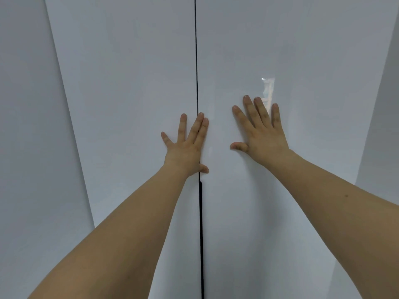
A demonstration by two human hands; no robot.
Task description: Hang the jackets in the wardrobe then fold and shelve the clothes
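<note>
The person faces two white wardrobe doors, shut and meeting at a thin dark seam (pixel 197 61) that runs from the top of the view down to the bottom edge. This seam serves as the landmark for everything else.

The left door (pixel 129 72) fills the space to the left of the seam, and the right door (pixel 302 50) fills the space to its right. Both are plain, smooth and glossy, with no handle in sight. A small bright reflection (pixel 268 91) sits on the right door, well to the right of the seam.

The left hand (pixel 186 147) lies flat against the wardrobe right at the seam. Its fingers are straight and spread, pointing upward; the palm and outer fingers rest on the left door, while the tips of the two fingers nearest the seam cover it and the thumb reaches across it onto the right door. The hand holds nothing.

The right hand (pixel 262 130) lies flat on the right door, to the right of the seam and a little higher than the left hand. Its fingers are straight and fanned out, pointing upward, the thumb stretched toward the seam but apart from it. The fingertips reach up to the lower end of the reflection. This hand also holds nothing.

Both bare forearms stretch up from the bottom corners of the view toward the seam. Further pale panels stand to the far left (pixel 28 126) and the far right (pixel 386 126) of the doors. No jackets or other clothes are in view.
</note>
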